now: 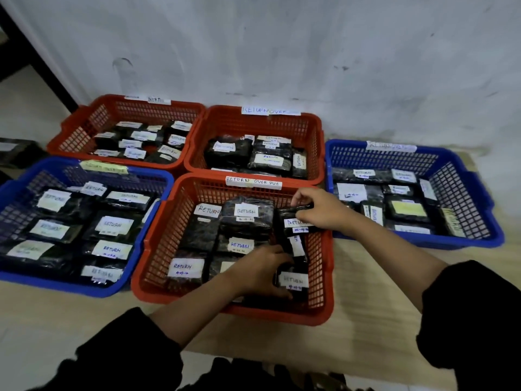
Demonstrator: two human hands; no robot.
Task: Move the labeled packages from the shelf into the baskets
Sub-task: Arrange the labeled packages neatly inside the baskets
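Observation:
Both hands reach into the near red basket, tagged "RETURN OVER DUE" on its far rim. My right hand grips a black package with a white "RETURN" label at the basket's right side, fingers curled over its top edge. My left hand curls round another black labeled package at the basket's near right corner. Several more black wrapped packages with "RETURN" labels fill the rest of this basket. No shelf is in view.
Two more red baskets stand behind against the white wall. A blue basket sits to the left and another blue basket to the right, all holding labeled packages. Pale floor lies between.

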